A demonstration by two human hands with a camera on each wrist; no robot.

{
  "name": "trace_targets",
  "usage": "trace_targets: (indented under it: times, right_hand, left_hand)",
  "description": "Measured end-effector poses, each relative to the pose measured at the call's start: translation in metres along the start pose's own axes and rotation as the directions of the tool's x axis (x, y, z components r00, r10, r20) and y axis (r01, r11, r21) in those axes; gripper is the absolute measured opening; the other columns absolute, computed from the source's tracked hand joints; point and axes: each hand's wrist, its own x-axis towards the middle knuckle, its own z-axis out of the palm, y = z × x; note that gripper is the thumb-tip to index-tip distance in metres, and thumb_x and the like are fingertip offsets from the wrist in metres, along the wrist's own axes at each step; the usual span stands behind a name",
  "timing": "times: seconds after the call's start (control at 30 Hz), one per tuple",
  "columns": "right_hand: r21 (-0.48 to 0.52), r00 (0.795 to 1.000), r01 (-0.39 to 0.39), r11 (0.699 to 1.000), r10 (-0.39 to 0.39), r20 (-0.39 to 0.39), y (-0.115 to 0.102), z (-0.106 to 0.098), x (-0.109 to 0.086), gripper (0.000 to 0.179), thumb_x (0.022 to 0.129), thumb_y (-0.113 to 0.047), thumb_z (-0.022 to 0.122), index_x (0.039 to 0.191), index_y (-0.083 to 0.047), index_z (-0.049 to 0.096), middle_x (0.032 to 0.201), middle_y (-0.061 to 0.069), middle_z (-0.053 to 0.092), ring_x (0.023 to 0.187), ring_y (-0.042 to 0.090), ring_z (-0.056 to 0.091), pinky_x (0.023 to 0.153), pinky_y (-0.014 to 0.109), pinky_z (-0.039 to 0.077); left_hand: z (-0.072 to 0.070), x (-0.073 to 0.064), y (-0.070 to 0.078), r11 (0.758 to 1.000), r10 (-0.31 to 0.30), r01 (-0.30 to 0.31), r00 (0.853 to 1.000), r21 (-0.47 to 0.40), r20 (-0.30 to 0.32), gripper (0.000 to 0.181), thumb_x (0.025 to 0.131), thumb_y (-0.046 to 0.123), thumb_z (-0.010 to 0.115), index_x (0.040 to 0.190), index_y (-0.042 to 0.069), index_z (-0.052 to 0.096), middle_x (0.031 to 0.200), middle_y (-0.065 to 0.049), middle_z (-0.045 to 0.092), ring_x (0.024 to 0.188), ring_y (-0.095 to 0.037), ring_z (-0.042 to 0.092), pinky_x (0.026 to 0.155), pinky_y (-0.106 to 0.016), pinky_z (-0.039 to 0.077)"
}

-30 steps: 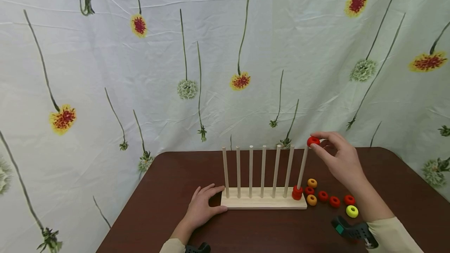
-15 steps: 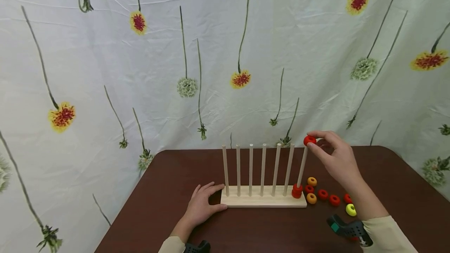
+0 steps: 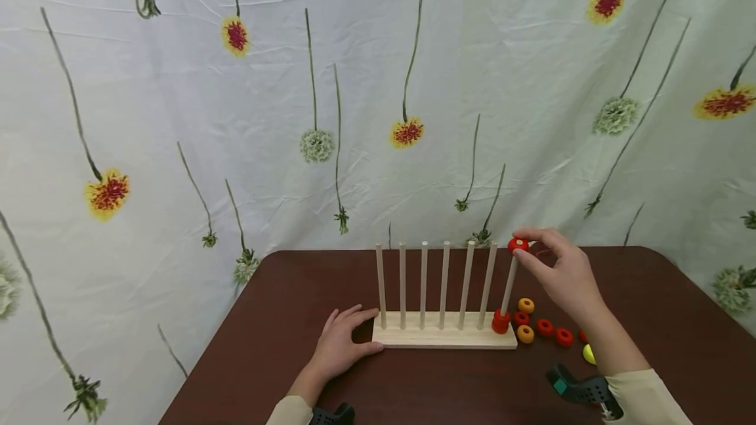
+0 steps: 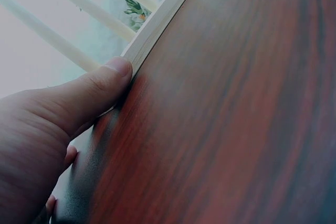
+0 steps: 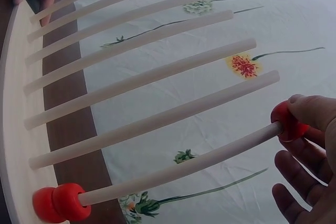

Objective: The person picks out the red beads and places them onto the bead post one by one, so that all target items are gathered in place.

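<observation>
A wooden peg stand (image 3: pixel 444 338) with a row of upright pegs stands on the table. My right hand (image 3: pixel 569 274) pinches a red ring (image 3: pixel 518 245) between thumb and fingers. This ring is around the tip of the rightmost peg (image 5: pixel 184 167); the peg's end shows in its hole. Two red rings (image 3: pixel 501 322) are stacked at the bottom of that same peg. At the stand's left end, my left hand (image 3: pixel 339 344) holds the base, thumb at the front corner and index finger at the back one. The thumb (image 4: pixel 107 80) touches the base's edge in the left wrist view.
Right of the stand lie loose orange rings (image 3: pixel 525 334), several red rings (image 3: pixel 545 328) and a yellow ring (image 3: pixel 588 354) partly behind my right forearm. A flowered cloth (image 3: pixel 354 97) hangs behind the dark table (image 3: pixel 449 385).
My right hand has moved slightly left and then down, bringing the red ring from beside the rightmost peg's tip onto it. The left hand stays at the stand's end.
</observation>
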Motion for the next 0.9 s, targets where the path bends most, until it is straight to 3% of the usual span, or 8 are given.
trace_targets:
  times: [0.37, 0.63, 0.9]
  right_hand:
    - [0.017, 0.999, -0.035, 0.999, 0.035, -0.005, 0.008, 0.008, -0.009, 0.032, 0.096, -0.024, 0.070, 0.124, -0.010, 0.067, 0.110, 0.006, 0.067, 0.089, -0.008, 0.052, 0.076, 0.008, 0.047]
    - [0.024, 0.998, -0.055, 0.998, 0.055, 0.023, 0.015, 0.016, -0.017, 0.032, 0.095, -0.025, 0.071, 0.124, -0.011, 0.069, 0.110, 0.005, 0.067, 0.089, -0.002, 0.056, 0.077, 0.014, 0.051]
    - [0.002, 0.997, -0.065, 0.998, 0.065, 0.040, 0.023, 0.024, -0.024, 0.030, 0.095, -0.024, 0.070, 0.123, -0.012, 0.069, 0.110, 0.002, 0.066, 0.086, -0.005, 0.055, 0.074, 0.018, 0.054]
  left_hand:
    - [0.001, 0.000, -0.001, 1.000, 0.006, -0.006, 1.000, 0.020, -0.002, 0.066, 0.078, 0.043, 0.084, 0.136, 0.018, 0.064, 0.137, -0.008, 0.064, 0.140, -0.036, 0.047, 0.121, -0.067, 0.018]
    - [0.001, -0.002, -0.002, 1.000, 0.000, 0.000, 1.000, 0.014, 0.002, 0.066, 0.078, 0.044, 0.083, 0.136, 0.019, 0.064, 0.137, -0.007, 0.064, 0.140, -0.036, 0.047, 0.121, -0.068, 0.018]
    - [0.000, 0.001, -0.001, 1.000, 0.007, -0.007, 1.000, 0.020, -0.003, 0.066, 0.078, 0.044, 0.083, 0.136, 0.019, 0.064, 0.137, -0.007, 0.064, 0.140, -0.036, 0.047, 0.121, -0.068, 0.018]
